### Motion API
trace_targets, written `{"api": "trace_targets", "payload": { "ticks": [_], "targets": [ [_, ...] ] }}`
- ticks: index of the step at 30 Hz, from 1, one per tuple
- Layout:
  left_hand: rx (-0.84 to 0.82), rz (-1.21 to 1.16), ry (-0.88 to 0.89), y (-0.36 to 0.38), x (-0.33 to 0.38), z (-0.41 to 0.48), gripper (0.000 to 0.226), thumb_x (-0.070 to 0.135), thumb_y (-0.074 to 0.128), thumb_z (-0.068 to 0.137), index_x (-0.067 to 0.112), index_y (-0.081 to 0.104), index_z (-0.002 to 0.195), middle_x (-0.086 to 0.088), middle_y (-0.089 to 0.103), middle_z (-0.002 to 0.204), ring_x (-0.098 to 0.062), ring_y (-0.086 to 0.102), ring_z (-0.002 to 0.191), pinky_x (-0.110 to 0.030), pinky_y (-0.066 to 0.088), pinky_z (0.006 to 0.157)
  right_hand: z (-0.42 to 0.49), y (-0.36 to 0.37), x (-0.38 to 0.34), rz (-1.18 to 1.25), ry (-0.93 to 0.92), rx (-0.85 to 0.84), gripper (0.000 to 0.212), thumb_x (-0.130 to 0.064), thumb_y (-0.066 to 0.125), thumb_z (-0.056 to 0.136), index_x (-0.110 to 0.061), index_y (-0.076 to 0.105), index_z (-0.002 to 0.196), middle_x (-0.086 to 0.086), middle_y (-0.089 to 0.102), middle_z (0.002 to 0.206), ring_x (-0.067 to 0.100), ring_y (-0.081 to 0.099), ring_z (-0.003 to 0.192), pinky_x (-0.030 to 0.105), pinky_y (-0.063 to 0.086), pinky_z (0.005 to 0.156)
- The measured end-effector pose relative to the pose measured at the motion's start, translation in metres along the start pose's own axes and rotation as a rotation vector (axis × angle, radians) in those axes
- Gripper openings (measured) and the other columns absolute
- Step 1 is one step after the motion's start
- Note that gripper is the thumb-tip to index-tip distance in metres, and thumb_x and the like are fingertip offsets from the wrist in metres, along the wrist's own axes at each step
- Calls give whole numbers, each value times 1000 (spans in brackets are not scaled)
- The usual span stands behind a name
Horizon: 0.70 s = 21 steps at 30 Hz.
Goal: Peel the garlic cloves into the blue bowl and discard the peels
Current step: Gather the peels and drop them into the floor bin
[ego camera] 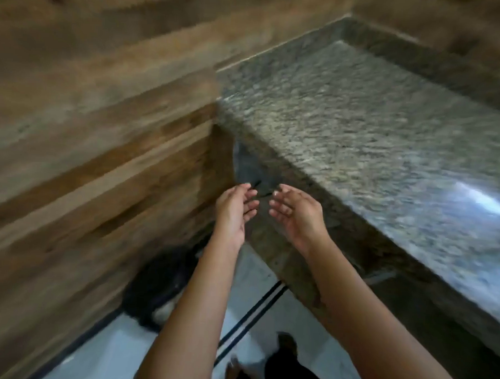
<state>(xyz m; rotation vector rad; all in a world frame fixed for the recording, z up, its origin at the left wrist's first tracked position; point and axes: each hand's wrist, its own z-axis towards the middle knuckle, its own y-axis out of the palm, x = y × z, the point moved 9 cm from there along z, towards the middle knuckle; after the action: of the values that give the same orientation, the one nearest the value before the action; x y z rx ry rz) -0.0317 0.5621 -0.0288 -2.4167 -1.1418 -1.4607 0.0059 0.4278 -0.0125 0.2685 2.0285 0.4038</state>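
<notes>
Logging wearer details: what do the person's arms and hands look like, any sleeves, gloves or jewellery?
The left forearm and right forearm are bare, with no sleeves in view. The left hand and right hand wear no gloves. No watch, bracelet or ring shows, though the picture is blurred.

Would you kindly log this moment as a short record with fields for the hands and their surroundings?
left hand: open, fingers loosely curled, nothing visible in it
right hand: open, palm facing the left hand, not touching it
countertop: speckled granite, right of the hands
wooden panelling: left of the hands
dark round object: on the floor under the left forearm, too blurred to identify
garlic and blue bowl: not in view
</notes>
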Motion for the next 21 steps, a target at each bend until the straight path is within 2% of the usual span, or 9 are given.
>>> {"api": "trace_targets", "payload": {
  "ticks": [6,12,15,19,21],
  "targets": [
    [-444,167,42,219,-43,-86,20,17,44,97,17,57,82,0,60,75,-5,55,52,-18,41,51,-59,-174,-135,192,-278,284,10,-6,53,92,-10,58,84,4,60,70,13,56,56,21,48,53],
    [-723,297,-69,383,-152,-180,14,15,43,97,14,55,91,-1,60,76,-6,58,49,-18,44,48,-116,-360,-201,207,-414,534,10,-4,55,91,-9,58,83,3,59,66,13,54,55,22,47,56],
    [-781,369,-156,432,-206,-214,15,16,45,96,15,57,87,-2,61,76,-10,56,54,-21,43,52,-128,-440,-211,106,-375,650,12,-3,56,90,-10,58,80,4,57,67,11,53,53,20,49,52],
    [-761,471,-177,462,-248,-228,16,14,47,95,16,57,84,-1,61,76,-8,55,50,-20,41,51,-136,-526,-210,-103,-263,831,9,-1,57,89,-7,57,82,6,54,67,13,51,52,19,46,43],
    [-733,501,-163,467,-257,-225,16,13,46,95,17,57,83,-1,61,76,-8,54,52,-21,40,54,-137,-554,-207,-239,-215,902,10,-6,62,86,-12,60,78,10,60,73,20,58,59,27,51,50]
  ]
}}
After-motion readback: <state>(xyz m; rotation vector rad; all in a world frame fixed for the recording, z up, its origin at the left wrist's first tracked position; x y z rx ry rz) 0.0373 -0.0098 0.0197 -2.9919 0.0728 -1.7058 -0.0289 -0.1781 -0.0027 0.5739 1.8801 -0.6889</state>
